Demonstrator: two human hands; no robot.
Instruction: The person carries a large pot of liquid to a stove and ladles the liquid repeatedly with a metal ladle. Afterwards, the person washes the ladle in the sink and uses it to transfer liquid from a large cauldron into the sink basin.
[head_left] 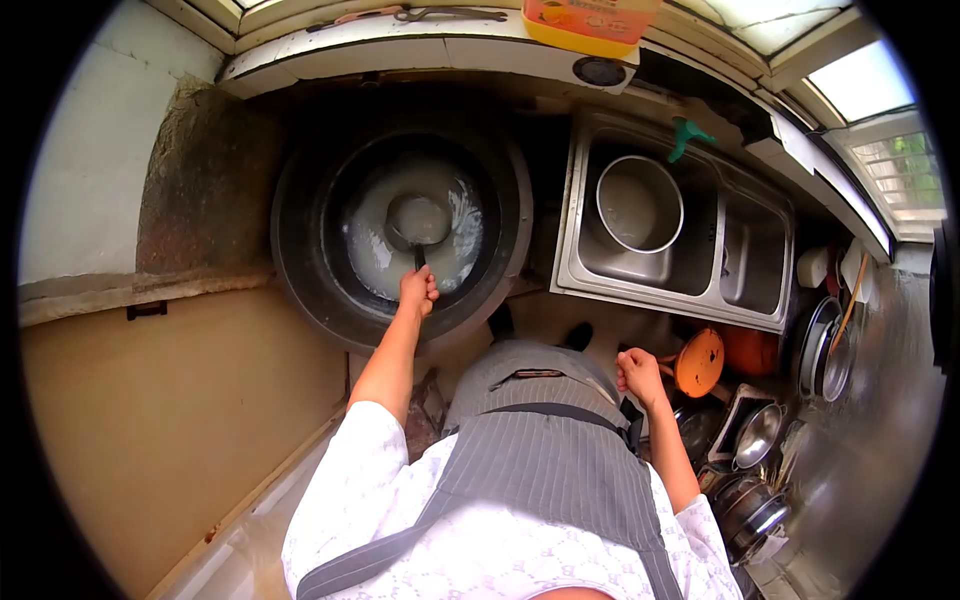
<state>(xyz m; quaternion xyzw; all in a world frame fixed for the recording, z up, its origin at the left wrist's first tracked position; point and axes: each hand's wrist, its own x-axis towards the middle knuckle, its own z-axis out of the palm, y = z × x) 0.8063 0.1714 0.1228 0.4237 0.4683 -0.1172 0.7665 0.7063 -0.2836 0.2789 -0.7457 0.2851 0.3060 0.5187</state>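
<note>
My left hand (418,290) is closed around the dark handle of a round ladle (418,219). The ladle's bowl lies in cloudy, whitish liquid (370,250) inside a large dark wok (300,250). Over on the other side, my right hand (638,374) hangs beside my apron (560,450) with its fingers curled in, and no object shows in it. Close to that hand is an orange round item with a handle (699,362). A round metal pot (682,215) of pale liquid stands in the left basin of the sink (575,270).
A green tap (688,137) reaches over the sink. Pans (826,350) and metal bowls (760,436) are stacked at the lower right. Tongs (450,14) and a pink-and-yellow container (588,22) rest on the ledge behind the wok. A tan panel (180,400) stands at left.
</note>
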